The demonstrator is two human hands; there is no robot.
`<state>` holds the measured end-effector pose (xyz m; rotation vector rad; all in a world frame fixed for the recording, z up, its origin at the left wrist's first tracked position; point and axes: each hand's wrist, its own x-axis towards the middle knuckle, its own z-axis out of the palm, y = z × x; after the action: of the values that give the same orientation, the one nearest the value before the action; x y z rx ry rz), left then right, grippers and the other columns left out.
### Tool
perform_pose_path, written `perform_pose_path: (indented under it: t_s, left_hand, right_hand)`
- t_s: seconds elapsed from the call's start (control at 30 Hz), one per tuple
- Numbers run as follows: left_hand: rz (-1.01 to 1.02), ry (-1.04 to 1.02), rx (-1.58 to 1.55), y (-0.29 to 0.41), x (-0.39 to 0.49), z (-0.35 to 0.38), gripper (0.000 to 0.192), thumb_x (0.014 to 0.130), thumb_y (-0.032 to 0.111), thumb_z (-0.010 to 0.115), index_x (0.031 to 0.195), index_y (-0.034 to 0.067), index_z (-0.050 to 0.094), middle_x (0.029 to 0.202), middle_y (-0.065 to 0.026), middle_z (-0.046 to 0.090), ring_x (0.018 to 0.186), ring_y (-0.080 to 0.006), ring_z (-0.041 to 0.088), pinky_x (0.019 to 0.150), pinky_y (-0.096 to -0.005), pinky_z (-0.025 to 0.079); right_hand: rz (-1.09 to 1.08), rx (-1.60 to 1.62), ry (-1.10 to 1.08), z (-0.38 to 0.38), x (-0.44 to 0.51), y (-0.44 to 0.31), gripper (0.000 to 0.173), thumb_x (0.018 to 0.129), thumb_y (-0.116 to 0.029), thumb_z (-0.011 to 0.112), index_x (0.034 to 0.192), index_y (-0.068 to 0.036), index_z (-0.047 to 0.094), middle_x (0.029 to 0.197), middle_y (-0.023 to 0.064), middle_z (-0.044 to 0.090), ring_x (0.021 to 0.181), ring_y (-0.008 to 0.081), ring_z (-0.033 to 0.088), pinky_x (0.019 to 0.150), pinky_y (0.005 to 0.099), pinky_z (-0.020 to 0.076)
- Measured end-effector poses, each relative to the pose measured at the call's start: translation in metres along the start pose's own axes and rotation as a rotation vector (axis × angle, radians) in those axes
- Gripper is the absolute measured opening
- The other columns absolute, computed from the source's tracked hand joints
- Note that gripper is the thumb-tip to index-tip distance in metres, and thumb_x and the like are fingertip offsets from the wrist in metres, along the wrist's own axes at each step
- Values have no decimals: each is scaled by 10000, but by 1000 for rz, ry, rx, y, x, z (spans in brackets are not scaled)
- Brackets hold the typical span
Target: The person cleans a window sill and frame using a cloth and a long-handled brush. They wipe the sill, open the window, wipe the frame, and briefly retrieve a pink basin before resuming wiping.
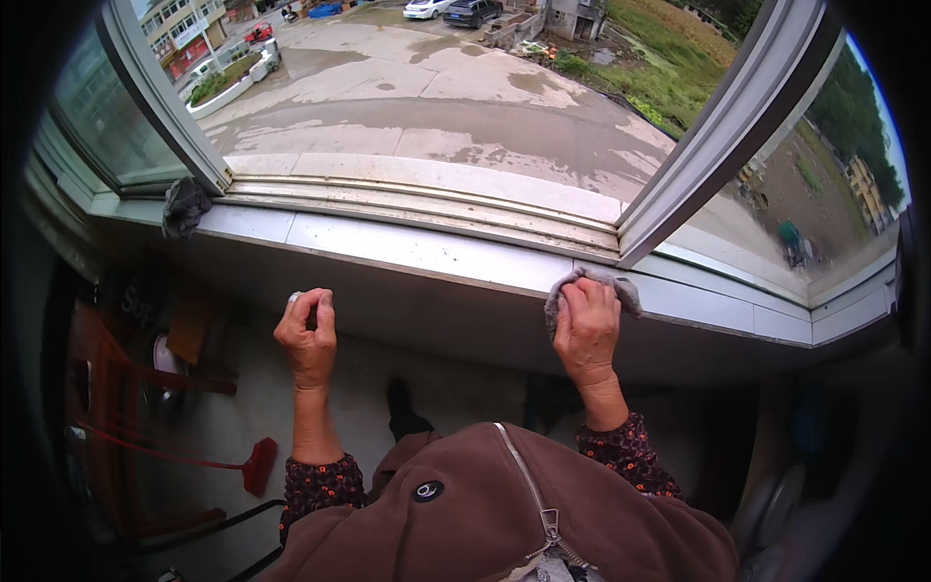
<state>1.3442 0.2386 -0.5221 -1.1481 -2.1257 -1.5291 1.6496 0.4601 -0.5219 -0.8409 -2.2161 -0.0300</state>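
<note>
A grey cloth [627,295] is bunched under my right hand [589,327], which presses it onto the front edge of the tiled window sill [436,251]. My left hand [309,331] hangs in the air in front of the sill, apart from it. Its fingers are curled towards the thumb, and I see nothing held in it. Something pale, a ring or a wrap, is around one of its fingers. A second, darker grey cloth [185,207] lies crumpled over the sill's left part, by the window frame. Small dark specks dot the sill.
Beyond the sill run dirty sliding-window tracks [407,207], between a left sash frame [164,94] and a right one [713,138]. On the floor to the left are a red broom [260,465] and a wooden chair [116,364]. Outside lies a concrete yard with parked cars [473,11].
</note>
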Motion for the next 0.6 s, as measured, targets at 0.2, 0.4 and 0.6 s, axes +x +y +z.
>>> perform_pose_path:
  t_s: [0.2,0.4,0.6]
  left_hand:
    - [88,-198,-165,-58,86,-9,43,937,4,663,949,-9,702,837,-98,688,722,-185,631,695,-294,514]
    - [-9,-137,-288,-125,138,-41,121,1005,30,608,1036,-51,693,933,-84,690,779,-141,615,717,-265,522]
    - [-36,-165,-275,-175,151,-21,131,1011,38,609,1064,-44,696,968,-104,705,768,-143,615,694,-272,528]
  right_hand:
    - [-241,443,-220,123,76,-158,143,860,-96,690,998,-62,674,1005,100,635,964,285,582,847,392,452]
    - [108,219,225,36,132,-123,109,898,30,653,1005,12,658,1001,164,665,917,348,632,822,391,518]
    - [326,-635,-140,7,104,-14,101,931,-124,648,948,-33,686,990,169,691,955,356,646,856,425,535]
